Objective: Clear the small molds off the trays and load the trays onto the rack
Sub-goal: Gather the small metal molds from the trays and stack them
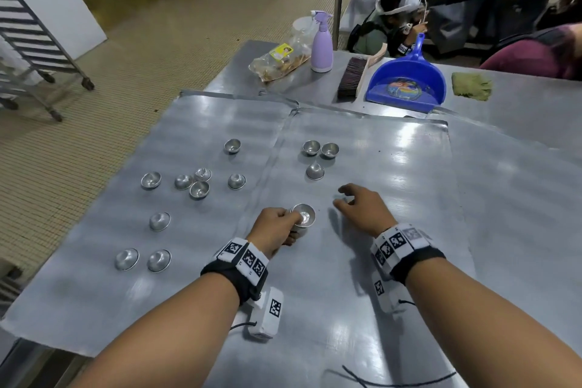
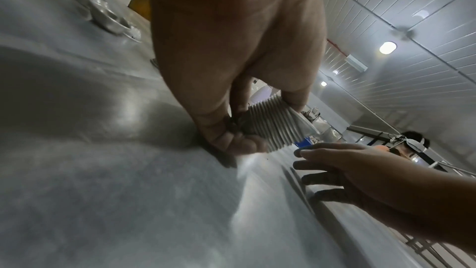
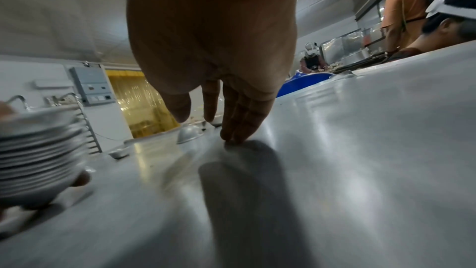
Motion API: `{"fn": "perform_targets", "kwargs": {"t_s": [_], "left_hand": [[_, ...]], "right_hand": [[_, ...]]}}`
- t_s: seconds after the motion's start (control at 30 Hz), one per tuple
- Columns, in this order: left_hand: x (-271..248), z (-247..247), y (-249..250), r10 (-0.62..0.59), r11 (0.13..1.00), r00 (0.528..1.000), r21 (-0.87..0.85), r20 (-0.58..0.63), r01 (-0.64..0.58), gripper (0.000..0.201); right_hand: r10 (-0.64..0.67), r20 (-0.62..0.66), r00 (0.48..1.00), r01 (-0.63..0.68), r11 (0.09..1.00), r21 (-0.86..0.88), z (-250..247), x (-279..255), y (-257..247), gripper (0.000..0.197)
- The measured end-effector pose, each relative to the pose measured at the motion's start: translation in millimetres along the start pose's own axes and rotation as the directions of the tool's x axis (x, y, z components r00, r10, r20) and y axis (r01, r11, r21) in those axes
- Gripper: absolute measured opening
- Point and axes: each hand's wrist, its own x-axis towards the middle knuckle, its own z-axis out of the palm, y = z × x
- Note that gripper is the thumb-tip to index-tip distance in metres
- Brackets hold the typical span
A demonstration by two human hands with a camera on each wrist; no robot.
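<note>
Two flat metal trays lie side by side on a steel table, the left tray point(image 1: 94, 309) and the right tray point(image 1: 403, 167). Several small round metal molds point(image 1: 199, 189) are scattered on the left tray, and three molds point(image 1: 315, 171) sit on the far part of the right one. My left hand point(image 1: 280, 225) grips a nested stack of molds point(image 1: 303, 217) point(image 2: 275, 123) just above the seam between the trays. My right hand point(image 1: 362, 208) is open to the right of the stack, its fingertips point(image 3: 231, 140) touching the right tray near an upturned mold point(image 3: 189, 133). The wheeled rack point(image 1: 31, 41) stands at the far left.
Beyond the trays are a lilac spray bottle point(image 1: 322, 44), a bag of food point(image 1: 280, 63), a brush point(image 1: 352, 77), a blue dustpan point(image 1: 407, 82) and a green cloth point(image 1: 471, 86). Other people are behind the table. A black cable point(image 1: 393, 379) lies at the near edge.
</note>
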Motion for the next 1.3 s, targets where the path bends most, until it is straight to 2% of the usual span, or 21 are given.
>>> {"fn": "perform_targets", "kwargs": {"t_s": [0.13,0.33,0.47,0.63,0.87,0.97,1.0,1.07,1.17,1.3], "left_hand": [[-1.4,-3.7,5.3,0.006,0.999,0.995,0.044,0.097,-0.011,0.013],[7.4,-12.5,10.7,0.037,0.987,0.984,0.147,0.175,-0.064,0.016],[11.6,-17.6,8.5,0.013,0.98,0.969,0.19,0.246,-0.062,0.019],[15.4,-20.6,5.7,0.037,0.973,0.962,0.209,0.272,-0.097,0.021],[21.1,-25.7,9.3,0.075,0.967,0.944,0.208,0.322,-0.148,0.028],[34.2,-35.6,16.0,0.117,0.949,0.96,0.257,0.254,-0.184,0.037],[40.4,-37.7,20.6,0.15,0.926,0.966,0.313,0.213,-0.212,0.035],[52.8,-37.1,34.3,0.254,0.818,0.953,0.489,0.164,-0.302,0.031],[70.2,-24.7,59.4,0.382,0.6,0.884,0.654,0.271,-0.46,0.04],[100.7,-1.0,72.5,0.412,0.397,0.813,0.721,0.412,-0.567,0.055]], "right_hand": [[0.067,-0.01,0.998,-0.067,0.994,-0.086,-11.6,37.6,1.3,0.043],[0.017,-0.04,0.999,-0.025,0.983,-0.182,-12.0,99.4,-9.6,0.047],[0.008,-0.053,0.999,-0.02,0.975,-0.223,-4.6,124.8,-10.1,0.048],[0.047,-0.046,0.998,-0.058,0.95,-0.308,0.1,133.1,-8.5,0.038],[-0.004,-0.096,0.995,-0.024,0.957,-0.29,-2.0,120.7,-10.2,0.02],[-0.044,-0.112,0.993,0.01,0.958,-0.285,-4.4,108.1,-10.0,0.013],[-0.043,-0.119,0.992,0.007,0.96,-0.28,-5.3,102.2,-9.5,0.013],[-0.021,-0.134,0.991,-0.016,0.963,-0.269,-6.8,89.5,-6.9,0.013],[0.036,-0.156,0.987,-0.076,0.962,-0.261,-8.1,71.3,1.5,0.02],[0.109,-0.158,0.981,-0.145,0.96,-0.239,-7.1,47.3,12.9,0.059]]}}
